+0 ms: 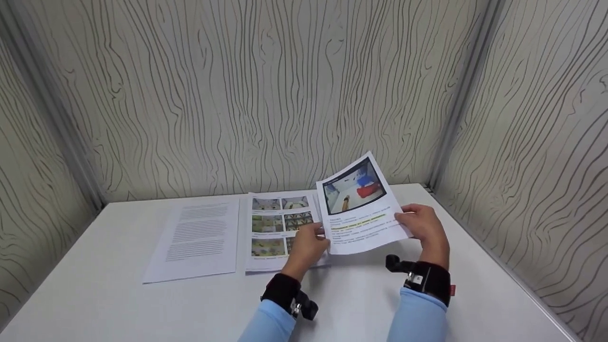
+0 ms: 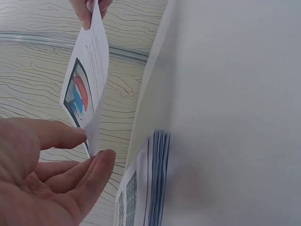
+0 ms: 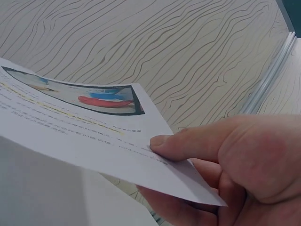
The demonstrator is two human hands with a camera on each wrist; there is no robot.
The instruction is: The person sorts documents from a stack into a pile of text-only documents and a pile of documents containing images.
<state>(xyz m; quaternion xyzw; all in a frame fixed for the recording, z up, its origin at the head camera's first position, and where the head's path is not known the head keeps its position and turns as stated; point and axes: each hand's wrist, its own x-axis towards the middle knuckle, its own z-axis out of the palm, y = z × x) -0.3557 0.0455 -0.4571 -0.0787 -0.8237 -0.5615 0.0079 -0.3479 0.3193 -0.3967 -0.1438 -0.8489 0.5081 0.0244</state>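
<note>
A wood-grain wall (image 1: 213,95) stands behind a white counter (image 1: 95,266). To the left lie text pages (image 1: 197,242); just beside them is a stack of picture pages (image 1: 268,223). A single sheet (image 1: 361,230) hangs above the counter between both hands, tilted and slightly bowed, its photo (image 1: 355,186) towards the far end. The right hand (image 1: 425,228) pinches its right edge, thumb on top, fingers beneath. The left hand (image 1: 306,244) has thumb and fingers curled around the left edge, apparently lightly. A highlighted line (image 1: 358,222) crosses the print. Good handling probably means gentle, even pinches near the edges, easing out the bow and avoiding creases.
</note>
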